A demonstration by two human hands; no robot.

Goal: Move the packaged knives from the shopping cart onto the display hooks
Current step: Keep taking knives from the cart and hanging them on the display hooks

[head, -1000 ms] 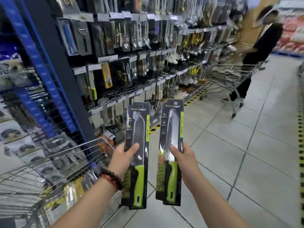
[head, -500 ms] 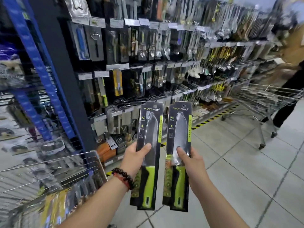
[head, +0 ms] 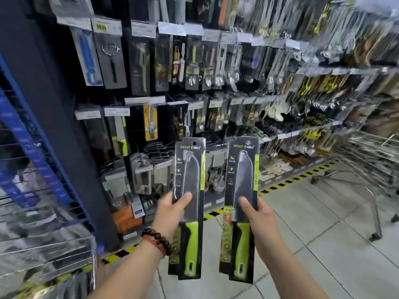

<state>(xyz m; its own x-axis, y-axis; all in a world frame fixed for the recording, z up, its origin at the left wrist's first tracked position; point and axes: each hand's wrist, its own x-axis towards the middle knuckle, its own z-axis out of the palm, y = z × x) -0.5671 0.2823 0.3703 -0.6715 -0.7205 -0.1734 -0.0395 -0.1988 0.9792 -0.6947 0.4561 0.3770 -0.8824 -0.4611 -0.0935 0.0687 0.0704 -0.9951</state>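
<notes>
I am holding two packaged knives upright in front of me, one in each hand, and the two packs are standing side by side, near each other but not touching. My left hand [head: 170, 209] is gripping the left knife pack [head: 188, 203] around its middle, with the thumb lying across the clear front over the blade; a dark bead bracelet [head: 158, 239] is sitting on that wrist. My right hand [head: 258, 216] is gripping the right knife pack [head: 240, 203] in the same way, its thumb pressing on the front. Both knives are showing green handles at the lower end of black cards. The display hooks [head: 155, 147] with hanging kitchen tools are filling the view from 10 to 2 o'clock, behind the packs. The wire shopping cart [head: 54, 253] is standing at 8 o'clock, blurred. A second cart [head: 371, 167] is standing at 3 o'clock on the tiled floor [head: 323, 244].
</notes>
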